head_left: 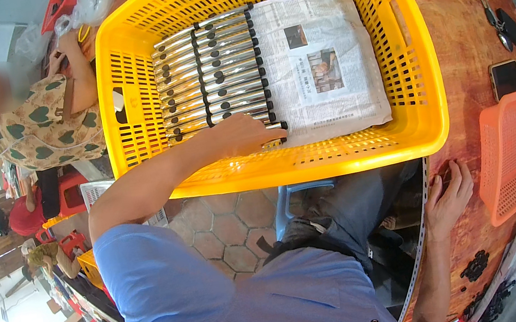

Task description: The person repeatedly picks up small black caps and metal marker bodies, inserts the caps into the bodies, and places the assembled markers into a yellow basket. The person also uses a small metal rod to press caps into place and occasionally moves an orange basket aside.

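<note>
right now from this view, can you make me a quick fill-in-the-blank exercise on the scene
The left hand reaches into a ____ crate.
Nearest the newspaper, the tips of the metal tubes are ____.
The hand nearer the orange basket is the ____ one.

Missing words: yellow; black; right.

A workshop, by the look of it, with several people about.
Metal tubes (230, 62) lie in a row beside newspaper (345, 107) in a yellow crate (315, 169); a wooden worktable (444, 4) stands alongside. A co-worker (42, 133) in a patterned shirt is near, others farther off by red seats (72, 193), over a tiled floor (222, 229).
</note>
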A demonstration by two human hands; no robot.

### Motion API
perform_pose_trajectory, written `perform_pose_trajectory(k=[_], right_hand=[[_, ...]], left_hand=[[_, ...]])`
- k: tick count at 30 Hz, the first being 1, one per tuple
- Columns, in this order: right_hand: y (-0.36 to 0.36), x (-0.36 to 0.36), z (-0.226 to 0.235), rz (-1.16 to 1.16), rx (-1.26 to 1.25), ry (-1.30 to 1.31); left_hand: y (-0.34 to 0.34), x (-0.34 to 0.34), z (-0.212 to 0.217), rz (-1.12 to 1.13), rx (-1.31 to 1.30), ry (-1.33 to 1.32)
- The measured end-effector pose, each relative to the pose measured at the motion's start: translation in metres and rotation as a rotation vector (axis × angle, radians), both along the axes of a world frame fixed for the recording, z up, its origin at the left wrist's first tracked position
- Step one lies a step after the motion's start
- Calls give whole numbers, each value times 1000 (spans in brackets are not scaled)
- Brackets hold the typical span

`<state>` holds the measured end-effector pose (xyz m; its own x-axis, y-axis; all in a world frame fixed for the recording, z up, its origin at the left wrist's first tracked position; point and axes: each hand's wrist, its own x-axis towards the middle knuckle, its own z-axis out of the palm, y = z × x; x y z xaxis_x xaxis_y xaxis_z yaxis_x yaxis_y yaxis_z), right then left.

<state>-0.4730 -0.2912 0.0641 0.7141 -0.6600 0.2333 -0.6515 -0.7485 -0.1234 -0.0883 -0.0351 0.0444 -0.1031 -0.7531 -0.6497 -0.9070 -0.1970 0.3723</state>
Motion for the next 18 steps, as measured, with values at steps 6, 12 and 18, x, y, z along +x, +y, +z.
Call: perform_pose_trajectory(k=[6,12,18], right_hand=[[-2,-1,-1,14,-6,0],[-3,-2,-2,6,-2,11],[-3,-2,-4,9,-25,8]], left_hand=[[-8,-8,-11,-314,-132,-168],[-6,-1,3,-104,40,-10],[-10,11,6,5,-36,-118]])
